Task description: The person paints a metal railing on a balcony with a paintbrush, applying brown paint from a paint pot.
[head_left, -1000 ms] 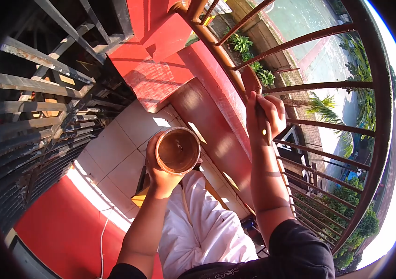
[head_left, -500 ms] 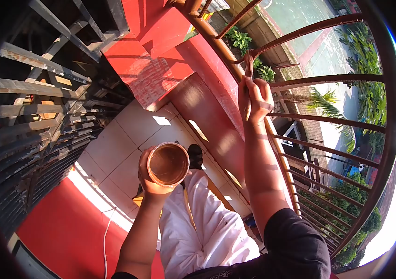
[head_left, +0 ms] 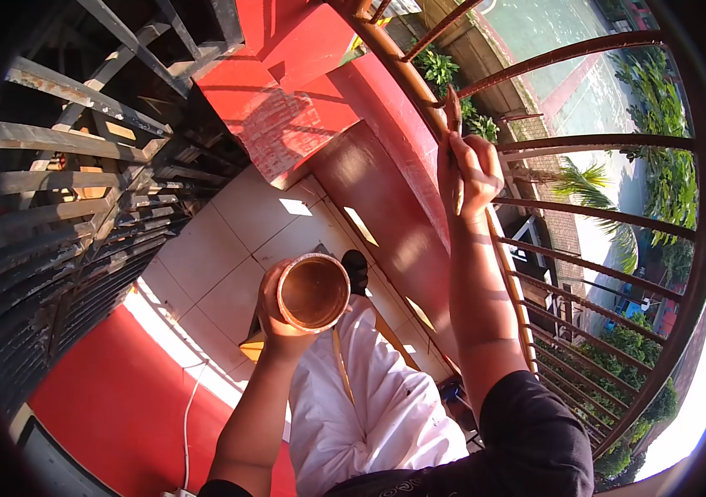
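My left hand (head_left: 277,321) is wrapped around a round tub (head_left: 314,329) with brown liquid that looks like paint (head_left: 313,291) inside. The tub is held upright over the floor and my legs. Out to the upper right, my right hand (head_left: 475,176) grips a paintbrush (head_left: 454,118) with its bristles pointing away from me. The brush tip overlaps the foot of a brown metal bar (head_left: 551,65), beside the brown lower rail (head_left: 407,74) of the railing. Below my fingers the handle end sticks out.
Dark metal slats (head_left: 63,137) rise on the left. A red block (head_left: 274,116) and red ledge (head_left: 386,108) lie ahead. Pale tiles (head_left: 228,219) cover the floor, with a white cable (head_left: 193,414) at lower left. Plants (head_left: 659,141) and a court (head_left: 568,91) lie beyond the railing.
The view has shifted slightly, moving the scene to the right. The brush looks narrower and turned in my right hand, its tip still by the bar's foot. My left hand keeps holding the tub.
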### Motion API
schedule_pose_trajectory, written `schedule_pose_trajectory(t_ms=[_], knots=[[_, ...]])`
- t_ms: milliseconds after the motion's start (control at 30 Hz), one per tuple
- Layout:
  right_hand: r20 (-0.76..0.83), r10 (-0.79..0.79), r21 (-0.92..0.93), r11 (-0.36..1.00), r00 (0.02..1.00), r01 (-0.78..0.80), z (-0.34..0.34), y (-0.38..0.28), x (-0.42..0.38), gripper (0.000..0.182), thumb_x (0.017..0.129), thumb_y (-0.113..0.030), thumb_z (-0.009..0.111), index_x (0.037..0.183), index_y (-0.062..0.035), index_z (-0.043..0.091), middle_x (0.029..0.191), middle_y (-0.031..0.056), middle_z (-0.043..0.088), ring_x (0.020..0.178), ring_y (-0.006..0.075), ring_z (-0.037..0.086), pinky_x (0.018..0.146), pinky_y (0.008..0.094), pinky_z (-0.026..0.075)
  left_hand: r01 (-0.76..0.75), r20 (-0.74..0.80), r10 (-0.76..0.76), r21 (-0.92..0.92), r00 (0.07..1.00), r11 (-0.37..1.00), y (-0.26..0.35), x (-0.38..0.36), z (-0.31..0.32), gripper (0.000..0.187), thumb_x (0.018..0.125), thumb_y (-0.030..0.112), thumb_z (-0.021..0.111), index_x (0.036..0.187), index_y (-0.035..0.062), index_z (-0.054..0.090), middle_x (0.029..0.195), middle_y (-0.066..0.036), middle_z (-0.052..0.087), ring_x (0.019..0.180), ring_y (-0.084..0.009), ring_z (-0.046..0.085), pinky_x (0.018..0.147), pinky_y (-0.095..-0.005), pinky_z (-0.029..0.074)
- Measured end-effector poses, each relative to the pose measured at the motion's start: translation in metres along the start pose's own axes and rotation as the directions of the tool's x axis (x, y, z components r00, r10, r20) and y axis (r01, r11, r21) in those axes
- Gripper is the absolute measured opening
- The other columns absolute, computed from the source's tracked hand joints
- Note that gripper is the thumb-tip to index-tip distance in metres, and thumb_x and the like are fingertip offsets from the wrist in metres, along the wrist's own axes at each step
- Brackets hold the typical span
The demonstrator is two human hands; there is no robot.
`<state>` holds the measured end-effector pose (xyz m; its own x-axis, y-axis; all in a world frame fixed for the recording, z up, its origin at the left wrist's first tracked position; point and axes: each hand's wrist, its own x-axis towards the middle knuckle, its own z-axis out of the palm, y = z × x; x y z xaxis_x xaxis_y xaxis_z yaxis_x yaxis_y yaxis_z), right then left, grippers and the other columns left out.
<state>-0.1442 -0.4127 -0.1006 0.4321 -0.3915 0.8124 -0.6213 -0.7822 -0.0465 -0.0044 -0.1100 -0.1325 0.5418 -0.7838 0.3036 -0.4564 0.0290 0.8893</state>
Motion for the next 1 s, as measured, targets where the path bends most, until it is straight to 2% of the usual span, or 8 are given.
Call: schedule_pose_trajectory(t_ms=[67, 133, 233, 367, 633, 800, 933, 1000], knots=[[0.251, 0.033, -0.055, 0.998, 0.967, -0.019, 0.007, 0.016, -0.017, 0.013, 0.078, -0.007, 0.081, 0.084, -0.0131, 0.072, 0.084, 0.0074, 0.066, 0.064, 0.0215, 0.065, 0.055, 0.0305, 0.053, -0.032, 0.008, 0.032, 0.006, 0.999, 0.999, 0.0, 0.0, -0.002, 0.114, 0.052, 0.029, 0.1, 0.14, 0.0008, 0.034, 0.13, -0.016, 0.051, 0.115, -0.0292, 0.059, 0.097, -0.0402, 0.052], [0.125, 0.15, -0.092, 0.986, 0.981, -0.14, 0.003, 0.012, -0.018, 0.011, 0.079, -0.008, 0.08, 0.083, -0.0124, 0.072, 0.083, 0.0077, 0.067, 0.063, 0.0218, 0.066, 0.054, 0.0312, 0.053, -0.033, 0.013, 0.033, 0.012, 0.999, 0.999, -0.003, -0.003, -0.005, 0.114, 0.052, 0.028, 0.101, 0.14, 0.0013, 0.034, 0.131, -0.016, 0.051, 0.115, -0.029, 0.059, 0.097, -0.0403, 0.052], [0.019, 0.082, -0.064, 0.995, 0.996, -0.08, -0.004, -0.004, -0.013, 0.012, 0.077, -0.006, 0.082, 0.083, -0.0089, 0.072, 0.077, 0.0085, 0.065, 0.059, 0.0213, 0.065, 0.051, 0.03, 0.052, 0.008, 0.022, -0.008, -0.005, 1.0, 1.0, -0.008, -0.011, -0.003, 0.114, 0.052, 0.029, 0.101, 0.14, 0.0018, 0.034, 0.13, -0.016, 0.052, 0.115, -0.0288, 0.059, 0.097, -0.0401, 0.052], [0.251, 0.023, 0.01, 1.0, 0.968, -0.027, 0.022, 0.005, -0.017, 0.013, 0.08, -0.011, 0.079, 0.09, -0.0164, 0.073, 0.082, 0.0053, 0.065, 0.069, 0.0222, 0.066, 0.06, 0.0333, 0.053, 0.029, 0.042, -0.029, 0.004, 0.999, 1.0, -0.007, -0.01, -0.003, 0.114, 0.052, 0.03, 0.1, 0.14, 0.0019, 0.034, 0.13, -0.016, 0.052, 0.116, -0.0289, 0.059, 0.097, -0.04, 0.052], [-0.019, 0.145, -0.03, 0.989, 0.989, -0.146, 0.004, 0.002, -0.018, 0.015, 0.076, -0.003, 0.081, 0.083, -0.0089, 0.07, 0.079, 0.0093, 0.064, 0.062, 0.0223, 0.065, 0.052, 0.0311, 0.052, 0.013, 0.001, -0.013, -0.016, 1.0, 1.0, -0.006, -0.007, -0.002, 0.104, 0.054, 0.032, 0.1, 0.135, 0.0051, 0.04, 0.122, -0.016, 0.059, 0.109, -0.033, 0.062, 0.092, -0.0432, 0.053], [0.078, -0.027, 0.002, 1.0, 0.997, 0.027, 0.013, 0.006, -0.01, 0.017, 0.077, -0.007, 0.082, 0.09, -0.0123, 0.072, 0.082, 0.007, 0.065, 0.064, 0.0208, 0.064, 0.054, 0.0297, 0.051, 0.048, 0.092, -0.055, 0.073, 0.994, 0.996, -0.007, -0.008, -0.012, 0.113, 0.053, 0.029, 0.1, 0.14, 0.0017, 0.033, 0.128, -0.015, 0.054, 0.114, -0.0286, 0.06, 0.096, -0.0395, 0.053], [0.375, 0.01, -0.031, 1.0, 0.927, 0.002, 0.011, 0.011, -0.029, 0.019, 0.079, -0.013, 0.07, 0.098, -0.0153, 0.07, 0.088, 0.0046, 0.062, 0.078, 0.0245, 0.064, 0.065, 0.0367, 0.053, 0.092, 0.057, -0.092, -0.001, 0.994, 0.996, -0.01, -0.009, -0.008, 0.106, 0.054, 0.03, 0.1, 0.136, 0.003, 0.039, 0.125, -0.016, 0.057, 0.111, -0.0304, 0.061, 0.094, -0.041, 0.053], [0.303, 0.054, 0.045, 0.996, 0.951, -0.071, 0.006, 0.004, -0.036, 0.021, 0.08, -0.013, 0.069, 0.101, -0.0171, 0.07, 0.093, 0.0036, 0.062, 0.08, 0.025, 0.064, 0.067, 0.0376, 0.053, 0.106, 0.005, -0.106, -0.08, 0.994, 0.991, -0.007, -0.009, -0.006, 0.094, 0.055, 0.032, 0.099, 0.129, 0.0056, 0.047, 0.119, -0.016, 0.061, 0.107, -0.0347, 0.063, 0.092, -0.0445, 0.052]])
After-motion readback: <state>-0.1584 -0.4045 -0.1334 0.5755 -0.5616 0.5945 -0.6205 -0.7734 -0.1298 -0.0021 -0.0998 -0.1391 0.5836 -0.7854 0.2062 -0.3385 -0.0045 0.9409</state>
